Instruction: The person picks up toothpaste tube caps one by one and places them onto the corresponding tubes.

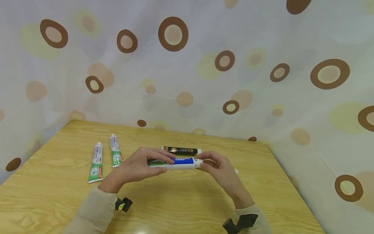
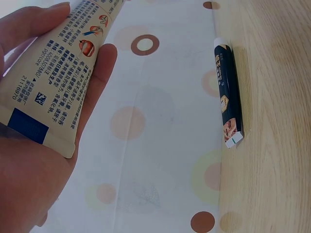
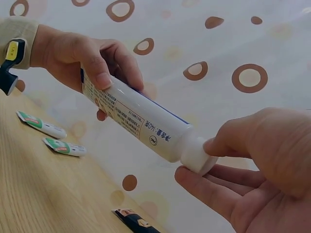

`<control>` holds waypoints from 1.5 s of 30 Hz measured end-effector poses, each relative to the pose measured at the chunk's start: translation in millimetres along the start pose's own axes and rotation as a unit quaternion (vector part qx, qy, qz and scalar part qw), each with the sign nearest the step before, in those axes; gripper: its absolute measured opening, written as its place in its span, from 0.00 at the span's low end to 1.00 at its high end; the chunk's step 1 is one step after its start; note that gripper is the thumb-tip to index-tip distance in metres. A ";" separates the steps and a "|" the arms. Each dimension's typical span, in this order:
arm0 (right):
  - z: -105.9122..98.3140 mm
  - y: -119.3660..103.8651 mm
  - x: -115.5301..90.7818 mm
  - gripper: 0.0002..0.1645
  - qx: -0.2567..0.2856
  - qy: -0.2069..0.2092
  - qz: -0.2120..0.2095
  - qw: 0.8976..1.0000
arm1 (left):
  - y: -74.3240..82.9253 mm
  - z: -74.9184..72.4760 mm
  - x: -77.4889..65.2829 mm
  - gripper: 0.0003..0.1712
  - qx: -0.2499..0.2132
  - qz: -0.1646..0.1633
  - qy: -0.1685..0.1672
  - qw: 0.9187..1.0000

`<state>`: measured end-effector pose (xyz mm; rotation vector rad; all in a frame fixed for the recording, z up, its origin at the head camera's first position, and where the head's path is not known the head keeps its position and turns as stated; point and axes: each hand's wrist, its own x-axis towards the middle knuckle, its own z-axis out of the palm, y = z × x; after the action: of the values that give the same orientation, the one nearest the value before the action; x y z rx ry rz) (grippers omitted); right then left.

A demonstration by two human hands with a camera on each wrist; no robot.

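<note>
Four tubes [image 1: 187, 166] [image 1: 180, 150] [image 1: 96, 162] [image 1: 115, 151], two hands [image 1: 138, 166] [image 1: 220, 168], one partly hidden white object [image 1: 236, 171]

And it's a screened-off corner, homely by its goods, though the kind of room can't be told! Ring-patterned sheeting [image 1: 198, 29] spans the upper frame, a wood-grain table [image 1: 181, 201] fills the bottom, two toothpaste tubes [image 1: 96, 162] lie left of centre.

Soft light; faint shadows on table [image 1: 175, 208]; small glare, head view's bottom edge.

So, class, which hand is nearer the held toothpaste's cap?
Right. The right hand pinches the cap; the left hand grips the tube farther back, toward its flat end.
</note>
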<state>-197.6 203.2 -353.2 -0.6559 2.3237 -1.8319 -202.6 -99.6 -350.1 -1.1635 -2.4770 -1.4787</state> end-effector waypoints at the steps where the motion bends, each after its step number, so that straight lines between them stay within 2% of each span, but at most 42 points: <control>1: -0.2 0.2 0.4 0.16 0.006 0.000 0.002 1.000 | 0.1 -0.2 -0.1 0.15 -0.003 -0.002 0.000 1.000; 9: -2.6 3.8 1.3 0.20 0.030 -0.007 0.028 0.999 | 0.6 -0.6 -0.3 0.14 -0.010 -0.002 -0.005 1.000; 17: -3.7 2.7 0.2 0.19 0.027 -0.039 0.001 0.999 | -2.6 -1.7 0.0 0.14 -0.024 -0.013 -0.015 1.000; 22: -2.3 2.7 0.1 0.18 0.020 -0.045 0.001 0.999 | -4.5 -1.3 0.7 0.17 -0.034 -0.030 -0.031 0.998; 27: -0.4 1.3 1.4 0.17 0.019 -0.043 0.006 0.999 | -3.1 -0.4 1.2 0.21 -0.022 -0.030 -0.026 0.999; 34: 0.2 0.8 1.8 0.17 0.020 -0.037 0.013 0.999 | -2.2 0.0 2.6 0.19 0.002 -0.002 -0.023 1.000; 45: 1.6 -1.6 1.8 0.18 0.013 -0.037 0.006 0.999 | -1.8 0.8 1.4 0.22 0.020 -0.013 -0.027 0.999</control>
<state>-198.2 200.8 -351.8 -0.6919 2.2484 -1.7975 -204.5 -98.6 -351.4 -1.1829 -2.5547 -1.4145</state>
